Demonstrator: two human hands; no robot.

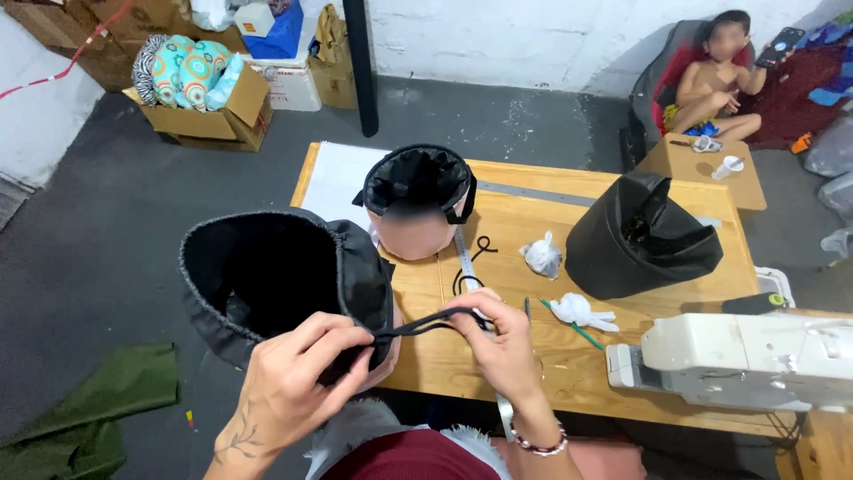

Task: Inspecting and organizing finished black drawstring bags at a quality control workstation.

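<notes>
I hold a black fabric drawstring bag (267,271) open-mouthed in front of me, over the near edge of a wooden table (533,231). My left hand (298,382) pinches the bag's gathered rim where the black cord (426,324) comes out. My right hand (502,342) grips the other end of that cord, stretched taut between the two hands.
On the table stand a second black bag over a pink form (418,200), a larger black bag (640,236), a loose black cord (475,258), two white bundles (542,256), a metal ruler (464,253) and a white sewing machine (746,360). Cardboard boxes (209,116) sit far left; a seated person (715,80) is far right. Green cloth (89,413) lies on the floor.
</notes>
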